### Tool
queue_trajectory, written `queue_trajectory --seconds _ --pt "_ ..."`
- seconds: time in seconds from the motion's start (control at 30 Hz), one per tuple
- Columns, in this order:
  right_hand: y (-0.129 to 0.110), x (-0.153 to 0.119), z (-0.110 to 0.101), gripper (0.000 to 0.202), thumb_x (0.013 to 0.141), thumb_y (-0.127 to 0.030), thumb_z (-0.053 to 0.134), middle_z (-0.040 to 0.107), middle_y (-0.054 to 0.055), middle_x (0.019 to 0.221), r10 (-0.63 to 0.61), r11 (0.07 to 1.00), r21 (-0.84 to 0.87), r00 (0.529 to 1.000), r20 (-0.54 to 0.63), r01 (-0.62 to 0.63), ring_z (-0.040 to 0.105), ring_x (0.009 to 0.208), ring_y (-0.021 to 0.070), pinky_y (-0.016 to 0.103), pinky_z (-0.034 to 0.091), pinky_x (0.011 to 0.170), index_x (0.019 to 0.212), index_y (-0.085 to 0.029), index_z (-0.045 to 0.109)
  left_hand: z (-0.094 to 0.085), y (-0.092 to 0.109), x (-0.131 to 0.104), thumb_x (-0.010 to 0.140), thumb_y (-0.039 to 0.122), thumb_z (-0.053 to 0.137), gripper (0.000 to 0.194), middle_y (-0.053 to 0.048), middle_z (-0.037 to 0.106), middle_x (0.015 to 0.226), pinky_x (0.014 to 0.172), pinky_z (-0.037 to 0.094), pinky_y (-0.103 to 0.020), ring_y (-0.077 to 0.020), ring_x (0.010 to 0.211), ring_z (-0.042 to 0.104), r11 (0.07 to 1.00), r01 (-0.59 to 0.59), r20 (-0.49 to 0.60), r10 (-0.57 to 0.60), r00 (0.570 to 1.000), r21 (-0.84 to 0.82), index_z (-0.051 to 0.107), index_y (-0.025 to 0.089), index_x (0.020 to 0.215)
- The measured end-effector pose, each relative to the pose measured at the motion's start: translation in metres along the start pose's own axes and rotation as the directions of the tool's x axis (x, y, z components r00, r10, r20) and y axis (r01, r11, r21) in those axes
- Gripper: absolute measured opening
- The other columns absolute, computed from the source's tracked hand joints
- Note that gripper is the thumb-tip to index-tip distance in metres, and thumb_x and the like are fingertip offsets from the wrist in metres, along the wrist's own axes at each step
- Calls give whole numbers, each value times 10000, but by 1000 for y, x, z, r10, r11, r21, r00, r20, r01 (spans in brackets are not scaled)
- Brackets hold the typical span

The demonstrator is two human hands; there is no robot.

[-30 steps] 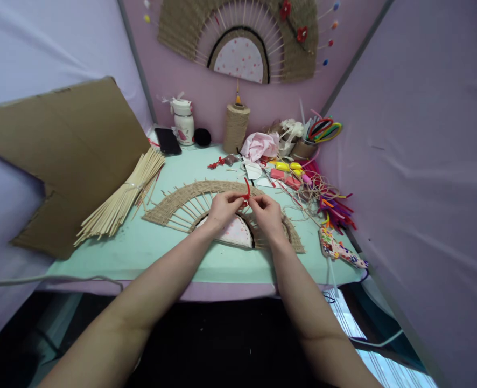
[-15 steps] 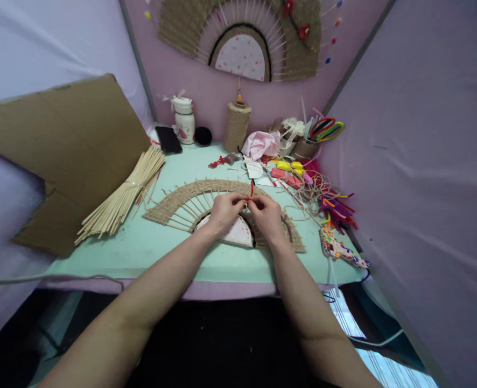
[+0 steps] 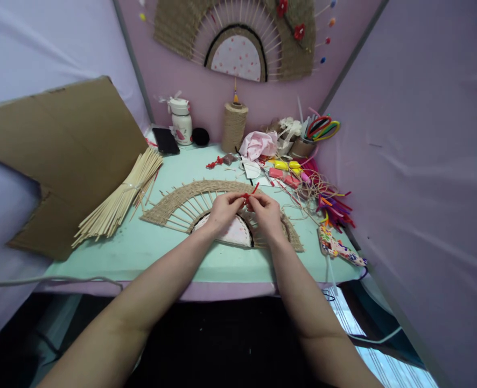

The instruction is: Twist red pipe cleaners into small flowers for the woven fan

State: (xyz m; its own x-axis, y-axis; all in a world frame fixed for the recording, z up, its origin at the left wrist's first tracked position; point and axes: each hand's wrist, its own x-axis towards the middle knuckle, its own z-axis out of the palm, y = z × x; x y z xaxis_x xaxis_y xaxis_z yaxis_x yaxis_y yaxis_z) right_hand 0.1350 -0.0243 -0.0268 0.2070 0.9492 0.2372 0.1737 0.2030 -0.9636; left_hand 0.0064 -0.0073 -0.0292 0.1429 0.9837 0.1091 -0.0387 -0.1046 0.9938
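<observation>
Between my two hands, at the fingertips, is a bent red pipe cleaner [image 3: 246, 199]; one end of it sticks up to the right. My left hand [image 3: 225, 213] pinches it from the left, and my right hand [image 3: 266, 212] pinches it from the right. Both hands are above a fan-shaped piece [image 3: 194, 193] of woven twine on thin sticks, lying on the table. Its half-round white centre [image 3: 238, 233] with a dark edge shows below my hands. My hands and wrists hide part of the fan's middle.
A bundle of thin sticks [image 3: 119, 196] lies left, against brown cardboard [image 3: 72, 151]. At the back stand a white bottle [image 3: 181, 121] and a twine spool [image 3: 234, 126]. Pipe cleaners [image 3: 335, 210], tangled twine and a patterned glue gun [image 3: 337, 247] lie right. A similar fan [image 3: 295, 54] hangs behind.
The red pipe cleaner's free end, upright before, now leans to the right, and more red shows between my fingertips. My hands stay in nearly the same place; the view has shifted slightly.
</observation>
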Motion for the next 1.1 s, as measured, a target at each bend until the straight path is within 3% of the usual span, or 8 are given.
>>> queue_trajectory --seconds 0.07,0.17,0.33,0.53,0.7,0.87,0.97,1.1 --pt "-3 -2 0 237 781 -356 574 693 46 764 -72 994 -88 997 -18 71 604 692 167 294 481 668 817 -157 697 -1 -2 0 781 246 583 259 -100 731 962 772 529 -308 -184 835 671 999 24 -14 -24 1000 -25 722 128 965" --pt "-8 -4 -3 217 814 -325 568 689 69 871 -268 935 -254 963 -41 249 608 786 183 315 483 728 896 -169 694 -3 -1 -2 792 231 565 255 -81 735 957 775 527 -304 -185 844 670 995 -23 -36 26 999 95 730 155 969" --pt "-6 -3 -7 188 862 -274 527 684 69 885 -397 834 -358 907 140 420 611 840 195 331 478 771 901 -192 691 -4 3 -3 796 197 545 252 -47 744 933 803 513 -290 -173 835 664 945 -118 -8 126 992 306 746 193 948" --pt "-1 -2 -7 151 840 -255 546 681 47 791 -377 823 -425 922 87 377 608 760 194 324 473 717 823 -201 685 -2 -3 2 785 193 532 277 -74 736 951 719 537 -266 -157 791 673 995 60 -12 -59 998 74 730 148 974" --pt "0 -1 -8 133 830 -258 556 681 51 787 -370 805 -461 923 100 373 602 752 197 323 466 706 809 -196 671 -2 -3 2 746 215 589 216 -56 734 829 689 523 -241 -139 727 654 998 53 5 -53 999 42 739 148 884" --pt "-1 -3 -8 149 844 -257 531 671 65 804 -394 753 -517 908 142 407 592 762 200 329 456 715 810 -186 658 0 1 0 732 240 620 197 -59 726 787 703 528 -264 -132 687 651 990 122 24 -121 992 -77 725 122 849" --pt "-4 -4 -7 170 846 -274 532 681 60 800 -369 811 -450 924 103 375 604 759 193 322 461 719 814 -183 671 0 6 -1 714 216 635 207 -72 731 848 744 529 -283 -144 736 661 991 100 -24 -103 994 -87 712 119 880" --pt "-5 -5 -4 215 831 -337 554 706 46 787 -214 942 -254 976 46 218 624 723 181 299 474 678 829 -173 695 -2 11 0 687 168 649 252 -95 726 905 762 522 -285 -166 815 669 995 41 -99 -50 994 -88 677 107 931"
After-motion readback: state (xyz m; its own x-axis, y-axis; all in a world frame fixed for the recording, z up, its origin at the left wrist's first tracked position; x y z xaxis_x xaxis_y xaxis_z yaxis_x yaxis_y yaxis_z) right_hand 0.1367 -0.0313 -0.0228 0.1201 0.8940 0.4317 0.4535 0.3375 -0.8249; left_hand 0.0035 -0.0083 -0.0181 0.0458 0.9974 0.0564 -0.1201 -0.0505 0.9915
